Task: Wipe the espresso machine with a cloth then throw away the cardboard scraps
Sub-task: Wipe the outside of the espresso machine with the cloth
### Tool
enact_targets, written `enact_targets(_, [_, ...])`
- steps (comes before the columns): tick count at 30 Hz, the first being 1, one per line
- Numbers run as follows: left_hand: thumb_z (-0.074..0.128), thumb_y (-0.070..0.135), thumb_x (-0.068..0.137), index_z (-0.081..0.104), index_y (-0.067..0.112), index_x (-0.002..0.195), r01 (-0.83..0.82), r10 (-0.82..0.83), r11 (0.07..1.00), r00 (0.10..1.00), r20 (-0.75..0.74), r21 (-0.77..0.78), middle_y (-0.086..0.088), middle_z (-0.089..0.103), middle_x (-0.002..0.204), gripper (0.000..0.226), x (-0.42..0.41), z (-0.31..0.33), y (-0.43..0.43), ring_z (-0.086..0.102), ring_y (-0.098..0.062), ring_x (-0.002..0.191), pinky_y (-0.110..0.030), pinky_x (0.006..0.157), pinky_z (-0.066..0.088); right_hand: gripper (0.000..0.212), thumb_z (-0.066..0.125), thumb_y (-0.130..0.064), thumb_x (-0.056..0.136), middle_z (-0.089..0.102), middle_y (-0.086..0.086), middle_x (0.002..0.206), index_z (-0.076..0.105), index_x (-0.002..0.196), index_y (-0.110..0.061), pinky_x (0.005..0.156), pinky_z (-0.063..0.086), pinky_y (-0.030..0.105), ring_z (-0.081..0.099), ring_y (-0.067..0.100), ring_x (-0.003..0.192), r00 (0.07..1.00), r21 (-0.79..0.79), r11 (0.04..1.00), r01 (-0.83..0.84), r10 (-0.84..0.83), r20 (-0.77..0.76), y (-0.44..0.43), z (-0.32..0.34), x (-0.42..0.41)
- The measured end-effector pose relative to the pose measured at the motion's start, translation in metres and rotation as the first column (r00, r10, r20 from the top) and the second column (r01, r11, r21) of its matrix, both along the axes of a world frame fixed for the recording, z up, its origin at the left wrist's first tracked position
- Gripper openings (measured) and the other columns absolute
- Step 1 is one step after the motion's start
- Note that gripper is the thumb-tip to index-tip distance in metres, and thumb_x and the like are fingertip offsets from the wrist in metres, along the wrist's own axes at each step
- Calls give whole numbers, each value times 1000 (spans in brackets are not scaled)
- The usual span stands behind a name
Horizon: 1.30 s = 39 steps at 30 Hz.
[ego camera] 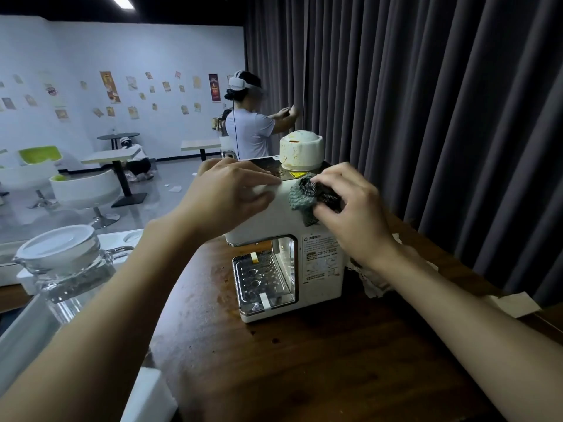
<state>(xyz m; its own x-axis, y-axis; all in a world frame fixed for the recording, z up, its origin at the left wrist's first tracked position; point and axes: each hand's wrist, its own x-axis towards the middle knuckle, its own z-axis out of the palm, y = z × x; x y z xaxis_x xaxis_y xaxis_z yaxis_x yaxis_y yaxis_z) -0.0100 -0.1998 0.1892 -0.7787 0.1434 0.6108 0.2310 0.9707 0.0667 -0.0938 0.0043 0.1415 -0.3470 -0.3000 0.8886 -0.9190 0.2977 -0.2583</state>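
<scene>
A white espresso machine [320, 269] stands on a dark wooden counter [304, 360], with a stained white dome cap [301, 149] on its top. My left hand [231, 193] rests on the machine's top left edge, fingers straight. My right hand [350, 208] grips a crumpled grey-green cloth [304, 193] and presses it against the upper front edge of the machine. Pale cardboard scraps [511, 304] lie on the counter to the right; more crumpled scraps [374, 284] sit behind my right wrist, partly hidden.
A glass jar with a white lid [61, 254] stands at the left next to a white tray. Dark curtains [426, 117] hang close behind the counter. Another person [249, 123] stands beyond the machine. Tables and white chairs fill the room at the left.
</scene>
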Motion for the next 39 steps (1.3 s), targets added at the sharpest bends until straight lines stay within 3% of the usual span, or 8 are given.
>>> enact_targets(3, [63,37,95,72,34,121,0,0,1000,1000,-8,5,12,68,126,28,0,-2,1,55,-21,119,-41,106,32,28,70,6,75,63,8,98,70,102,2,81,48,23,59,17,91,1000,-55,998,11,-11,15,8,4,-7])
enact_targets(13, [63,36,95,71,34,120,5,-5,1000,999,-36,14,8,69,119,27,-3,-6,-2,55,-24,112,-43,99,32,30,68,5,74,57,7,100,68,104,-1,80,48,25,56,15,91,994,-64,993,101,-104,-43,34,-6,-30])
enact_targets(20, [64,34,94,71,32,121,15,-15,1000,999,-49,9,9,69,118,28,-4,-7,-2,55,-24,110,-44,97,33,32,72,1,74,56,6,105,68,106,-5,86,46,19,58,17,97,992,-116,991,66,-53,111,34,-17,-24])
enact_targets(23, [63,34,95,71,32,121,14,-14,1000,999,-43,8,9,69,119,28,-3,-7,-2,54,-24,111,-45,98,33,38,79,-9,75,55,4,110,68,112,-8,90,44,13,56,12,103,983,-120,992,43,-21,183,34,-18,-19])
enact_targets(27, [64,34,94,71,31,121,14,-14,1000,999,-51,9,8,69,119,28,-3,-7,-1,55,-25,111,-44,97,33,47,81,-31,76,54,2,113,68,115,-9,92,45,16,54,5,106,974,-129,991,15,15,227,35,-20,-14])
enact_targets(30, [63,33,94,71,31,122,12,-12,1000,999,-50,6,8,69,120,29,-3,-8,0,54,-25,110,-44,97,33,39,80,-21,79,56,5,112,68,113,-5,93,47,22,56,13,105,985,-135,988,71,-48,166,32,-20,-14])
enact_targets(35, [63,34,94,71,31,121,3,-3,1000,999,-54,-5,7,69,120,29,-2,-7,1,53,-26,108,-40,94,30,30,75,-5,80,59,4,110,69,109,-4,92,50,30,56,9,103,984,-189,975,118,-90,152,34,-23,-19])
enact_targets(39, [64,32,94,70,32,121,-15,15,1000,998,-67,0,8,68,119,27,-2,-9,1,52,-26,107,-35,93,27,29,74,-2,79,59,3,113,69,108,-2,96,44,18,54,7,107,981,-178,969,172,-152,119,40,-33,-24])
